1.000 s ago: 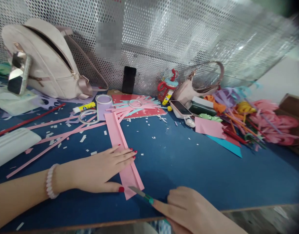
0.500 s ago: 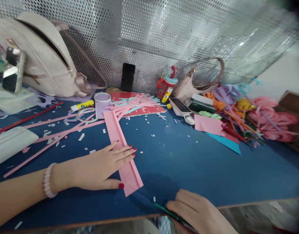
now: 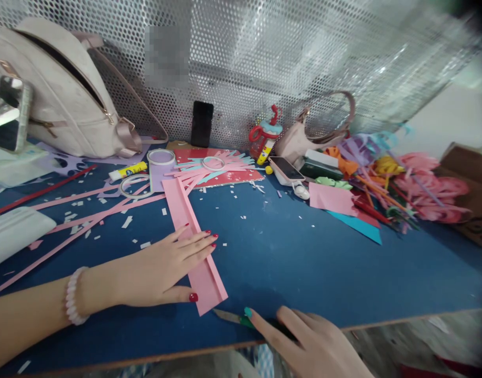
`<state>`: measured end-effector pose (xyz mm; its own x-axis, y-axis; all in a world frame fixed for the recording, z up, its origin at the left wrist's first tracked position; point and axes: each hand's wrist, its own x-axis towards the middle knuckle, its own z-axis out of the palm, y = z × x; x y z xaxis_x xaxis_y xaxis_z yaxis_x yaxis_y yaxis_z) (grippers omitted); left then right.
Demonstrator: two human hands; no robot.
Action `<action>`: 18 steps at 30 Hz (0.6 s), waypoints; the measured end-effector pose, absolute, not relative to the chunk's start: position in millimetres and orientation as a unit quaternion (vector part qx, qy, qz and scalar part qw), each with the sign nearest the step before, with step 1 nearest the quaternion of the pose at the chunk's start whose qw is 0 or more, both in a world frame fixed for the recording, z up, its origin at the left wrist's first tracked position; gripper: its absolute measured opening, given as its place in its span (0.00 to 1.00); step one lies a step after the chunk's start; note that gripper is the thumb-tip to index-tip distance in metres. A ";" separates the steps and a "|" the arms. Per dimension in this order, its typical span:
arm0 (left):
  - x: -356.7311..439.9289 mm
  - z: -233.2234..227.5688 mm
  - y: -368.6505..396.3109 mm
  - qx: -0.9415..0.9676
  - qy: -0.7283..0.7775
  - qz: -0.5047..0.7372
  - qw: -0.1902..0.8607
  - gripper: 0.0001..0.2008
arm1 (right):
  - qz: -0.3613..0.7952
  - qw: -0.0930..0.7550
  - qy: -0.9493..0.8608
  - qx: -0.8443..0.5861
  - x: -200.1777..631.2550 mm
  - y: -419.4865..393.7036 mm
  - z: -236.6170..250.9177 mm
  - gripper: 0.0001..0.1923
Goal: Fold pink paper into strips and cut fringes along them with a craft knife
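Observation:
My left hand (image 3: 168, 265) lies flat, fingers spread, pressing on a long folded pink paper strip (image 3: 189, 236) that runs from the near edge toward the back of the blue table (image 3: 303, 262). My right hand (image 3: 307, 344) is at the table's front edge, gripping a small green-handled craft knife (image 3: 235, 317). Its index finger lies along the handle. The blade tip sits just below the strip's near end.
Thin pink strips (image 3: 79, 220) and white scraps litter the left. A beige backpack (image 3: 60, 89), glue stick (image 3: 126, 170), tape rolls (image 3: 160, 157), black phone (image 3: 202, 124), red sheet (image 3: 221, 173), a second phone (image 3: 286, 169) and a heap of coloured paper (image 3: 382, 184) line the back.
My right hand drew the knife back to the table edge, then brought it forward again beside the strip's near end. My left hand stayed on the strip.

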<state>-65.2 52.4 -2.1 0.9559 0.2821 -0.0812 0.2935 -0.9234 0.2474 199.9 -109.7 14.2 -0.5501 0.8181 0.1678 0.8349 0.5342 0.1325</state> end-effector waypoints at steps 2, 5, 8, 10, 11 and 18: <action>-64.9 -1.8 51.2 0.982 0.139 -0.020 0.128 0.36 | -0.111 0.035 -0.875 -0.471 199.6 -109.7 10.9 0.19; -64.8 -1.3 48.6 0.983 0.126 -0.016 0.133 0.37 | -0.129 0.035 -0.875 -0.466 200.1 -111.1 6.9 0.20; -64.6 -0.7 44.6 0.984 0.100 -0.010 0.145 0.37 | -0.140 0.043 -0.872 -0.468 200.7 -113.1 4.6 0.21; -63.9 -0.6 41.2 0.985 0.081 -0.005 0.153 0.36 | -0.139 0.045 -0.872 -0.467 201.1 -113.3 3.5 0.20; -63.4 -0.6 39.4 0.985 0.073 -0.003 0.157 0.36 | -0.137 0.045 -0.873 -0.466 201.2 -113.0 3.0 0.20; -60.4 1.8 31.5 0.981 0.038 -0.001 0.188 0.34 | -0.115 0.009 -0.887 -0.447 196.9 -109.2 8.7 0.18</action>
<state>-60.4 31.5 1.8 0.9971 0.0743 -0.0166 0.0751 -0.9265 0.3686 196.9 -109.2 8.7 -0.5994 0.7916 0.1188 0.7957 0.5730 0.1965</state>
